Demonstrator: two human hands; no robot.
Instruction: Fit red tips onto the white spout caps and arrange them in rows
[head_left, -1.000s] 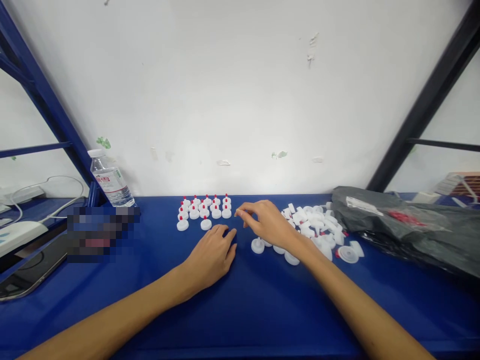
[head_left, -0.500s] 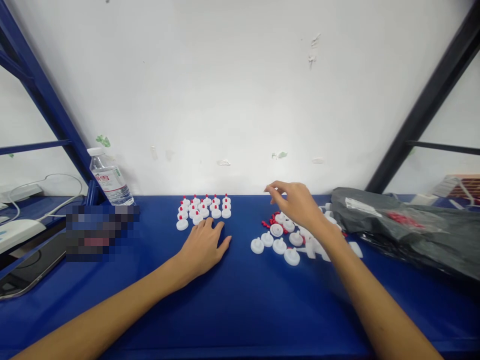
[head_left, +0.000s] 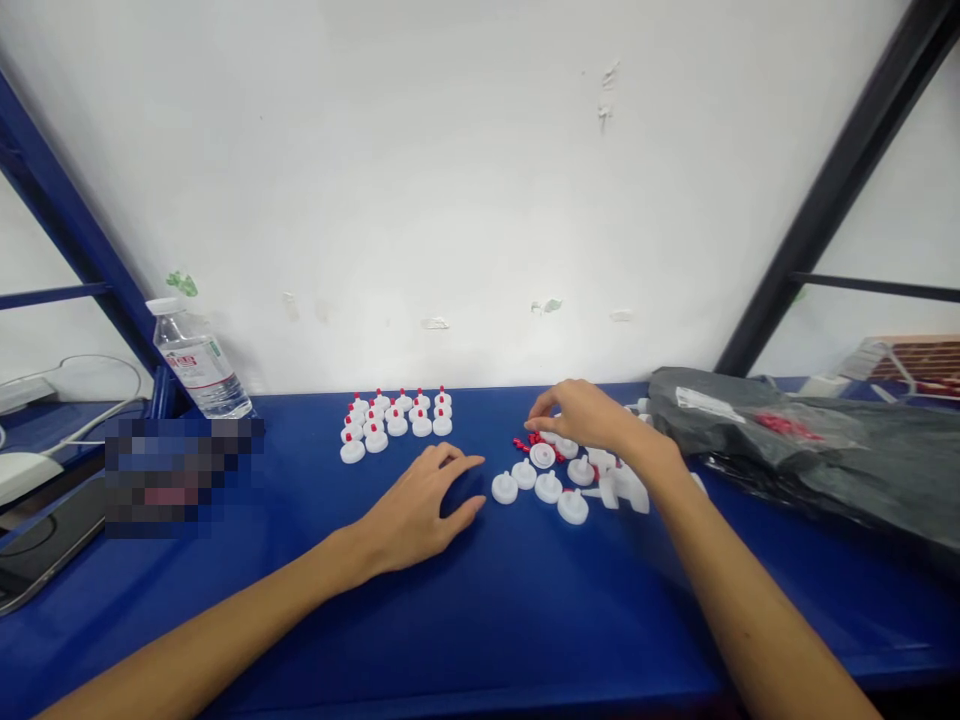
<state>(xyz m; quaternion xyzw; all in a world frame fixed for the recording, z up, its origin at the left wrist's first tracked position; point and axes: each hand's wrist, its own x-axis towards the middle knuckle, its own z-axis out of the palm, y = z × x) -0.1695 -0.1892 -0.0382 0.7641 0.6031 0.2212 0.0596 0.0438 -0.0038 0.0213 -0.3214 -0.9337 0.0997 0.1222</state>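
My left hand (head_left: 420,510) rests on the blue table (head_left: 480,610) with fingers loosely spread, holding nothing, just left of several loose white caps (head_left: 536,485). My right hand (head_left: 581,415) hovers over a small heap of red plugs (head_left: 534,444), its fingertips pinched down at them; whether a plug is between them is hidden. Behind my left hand stand rows of white caps with red plugs fitted (head_left: 394,418). More white parts (head_left: 622,485) lie under and beside my right wrist.
A water bottle (head_left: 193,362) stands at the back left by a blue shelf post. A dark plastic bag (head_left: 795,445) lies at the right. A blurred patch (head_left: 180,475) and a cable with white devices sit at far left. A white wall closes the back.
My right hand came from the assembled rows, swung right over the loose parts, then dropped onto the red plugs. My left hand slid back from the rows toward the loose caps.
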